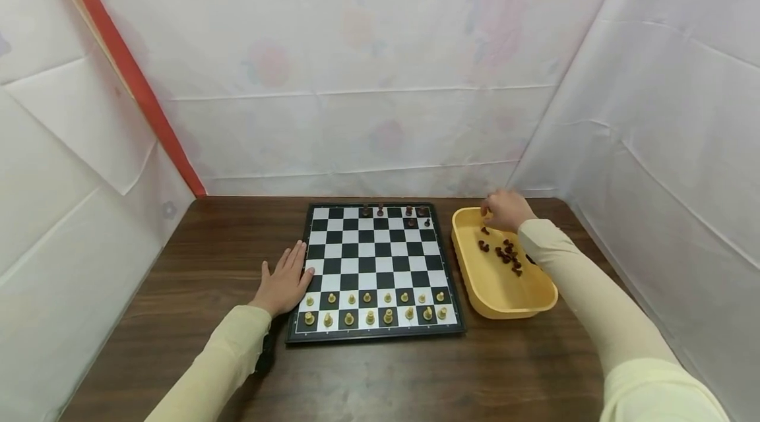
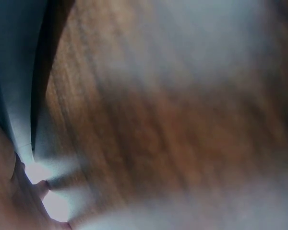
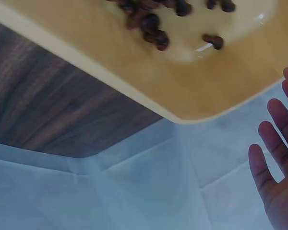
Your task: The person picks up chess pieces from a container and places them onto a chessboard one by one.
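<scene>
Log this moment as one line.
left hand flat beside chessboard | right hand open over yellow tray | dark pieces in tray

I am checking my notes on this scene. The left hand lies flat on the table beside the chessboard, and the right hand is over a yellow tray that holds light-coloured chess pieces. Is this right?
Not quite. The pieces in the yellow tray are dark brown, as the head view shows. The rest holds: the left hand lies flat on the table beside the chessboard, and the right hand is over the tray.
</scene>
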